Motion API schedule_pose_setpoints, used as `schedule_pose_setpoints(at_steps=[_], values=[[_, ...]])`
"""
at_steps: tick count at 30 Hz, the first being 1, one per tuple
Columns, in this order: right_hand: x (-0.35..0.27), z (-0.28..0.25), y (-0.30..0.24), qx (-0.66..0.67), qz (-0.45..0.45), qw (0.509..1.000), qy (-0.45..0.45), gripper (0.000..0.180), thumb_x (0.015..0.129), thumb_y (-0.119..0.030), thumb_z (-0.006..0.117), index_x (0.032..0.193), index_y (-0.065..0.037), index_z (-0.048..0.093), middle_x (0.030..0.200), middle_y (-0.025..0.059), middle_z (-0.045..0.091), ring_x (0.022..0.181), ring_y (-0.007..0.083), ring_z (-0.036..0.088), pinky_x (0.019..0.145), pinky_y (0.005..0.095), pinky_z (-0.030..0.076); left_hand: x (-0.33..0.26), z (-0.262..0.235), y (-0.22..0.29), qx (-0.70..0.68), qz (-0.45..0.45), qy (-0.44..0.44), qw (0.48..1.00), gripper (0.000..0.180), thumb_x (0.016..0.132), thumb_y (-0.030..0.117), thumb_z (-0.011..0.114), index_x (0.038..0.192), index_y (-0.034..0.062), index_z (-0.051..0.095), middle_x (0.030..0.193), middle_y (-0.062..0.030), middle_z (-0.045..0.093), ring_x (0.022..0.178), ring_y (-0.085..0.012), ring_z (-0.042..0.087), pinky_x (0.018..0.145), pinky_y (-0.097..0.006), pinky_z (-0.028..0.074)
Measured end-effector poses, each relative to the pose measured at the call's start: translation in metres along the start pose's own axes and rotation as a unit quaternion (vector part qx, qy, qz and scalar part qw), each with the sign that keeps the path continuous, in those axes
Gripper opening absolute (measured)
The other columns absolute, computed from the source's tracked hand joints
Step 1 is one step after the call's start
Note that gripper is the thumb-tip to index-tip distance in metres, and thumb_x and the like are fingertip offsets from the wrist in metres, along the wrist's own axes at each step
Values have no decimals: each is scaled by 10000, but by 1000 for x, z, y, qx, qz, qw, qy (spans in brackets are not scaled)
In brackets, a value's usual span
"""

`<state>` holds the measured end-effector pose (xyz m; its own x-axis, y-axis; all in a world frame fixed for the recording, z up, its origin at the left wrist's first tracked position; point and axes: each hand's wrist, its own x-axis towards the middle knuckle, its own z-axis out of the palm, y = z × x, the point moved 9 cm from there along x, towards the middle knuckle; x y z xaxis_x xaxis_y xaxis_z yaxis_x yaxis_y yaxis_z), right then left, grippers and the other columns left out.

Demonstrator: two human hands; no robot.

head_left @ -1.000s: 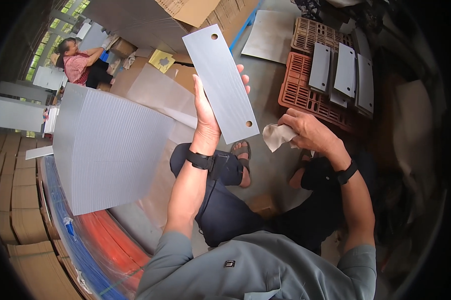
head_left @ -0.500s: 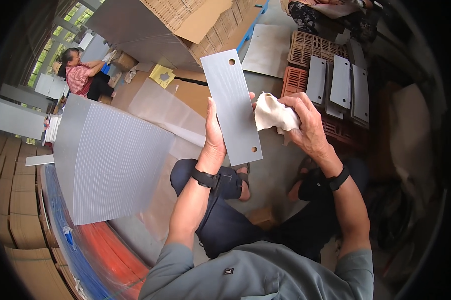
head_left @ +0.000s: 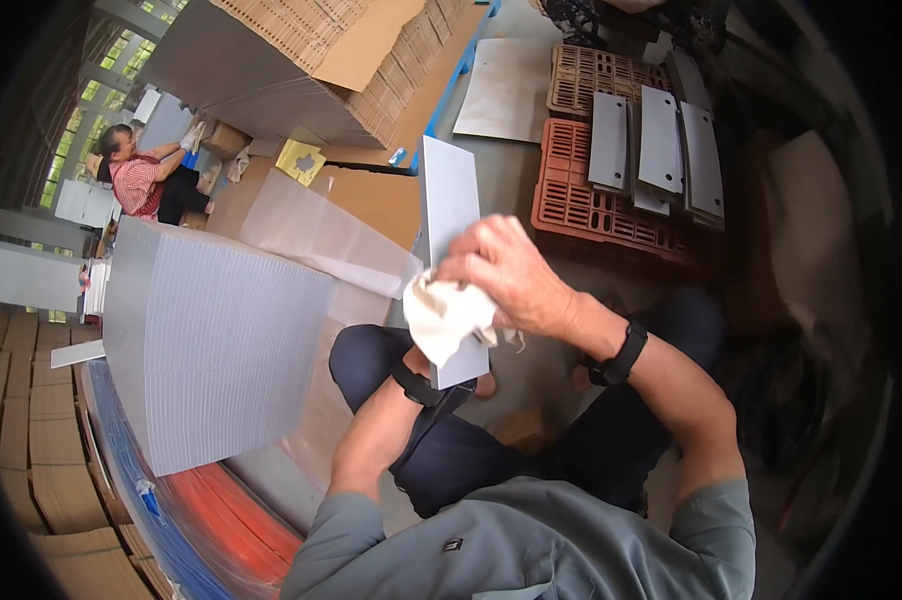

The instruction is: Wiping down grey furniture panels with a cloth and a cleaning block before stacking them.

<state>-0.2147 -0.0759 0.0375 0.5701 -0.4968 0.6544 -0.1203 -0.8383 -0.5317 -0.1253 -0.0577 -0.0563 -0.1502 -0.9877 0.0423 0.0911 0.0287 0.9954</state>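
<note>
The grey panel (head_left: 451, 185) is standing steeply tilted in front of the person's knees, between a tall stack of grey sheets (head_left: 236, 345) on the left and the crates on the right. The right hand (head_left: 511, 275) is gripping a bunched cream cloth (head_left: 441, 318), its fingers closing around the fabric and bearing on the panel's lower half. The left hand (head_left: 418, 359) is showing only in part behind the panel and cloth; its fingers are hiding, so their state cannot be told, though it is presumably supporting the panel. In this report's judgement, the step in hand is wiping the panel's face, and the next move is calling for even pressure along the surface, with the left hand keeping the panel from twisting. As to containers, an orange-red slatted crate (head_left: 569, 190) is sitting at the right, with a tan slatted crate (head_left: 579, 75) lying just beyond it. Several grey boards (head_left: 661, 130) with dark round holes near their ends are resting across the tops, partly overlapping; what the crates are holding inside cannot be told. At the lower left, clear wrapping is enclosing red material (head_left: 233, 515).
</note>
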Motion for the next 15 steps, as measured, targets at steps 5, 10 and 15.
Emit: schedule_pose_setpoints(at_steps=[5, 10, 15], values=[[13, -64, 135, 203, 255, 934, 149, 365, 984, -301, 622, 1219, -25, 581, 1049, 113, 640, 999, 251, 602, 952, 360, 468, 14, 64, -5, -543, -112, -261, 790, 352, 1067, 326, 454, 1196, -2, 445, 654, -17, 435, 476, -116, 410, 481, -252, 369], [3, -61, 132, 156, 338, 912, 172, 303, 1028, -249, 544, 1196, -12, 631, 1007, 79, 689, 894, 157, 636, 832, 327, 525, 4, 61, -5, -551, -148, -250, 782, 449, 1066, 324, 466, 1359, -13, 413, 742, -40, 462, 574, -112, 471, 544, -246, 399], [-14, -62, 160, 94, 364, 909, 180, 361, 966, -282, 576, 1115, 31, 676, 856, 147, 731, 800, 212, 712, 766, 360, 561, 22, 57, -17, -479, -144, -148, 853, 711, 1054, 470, 446, 1563, 14, 248, 1181, -157, 548, 860, -172, 560, 667, -311, 469]])
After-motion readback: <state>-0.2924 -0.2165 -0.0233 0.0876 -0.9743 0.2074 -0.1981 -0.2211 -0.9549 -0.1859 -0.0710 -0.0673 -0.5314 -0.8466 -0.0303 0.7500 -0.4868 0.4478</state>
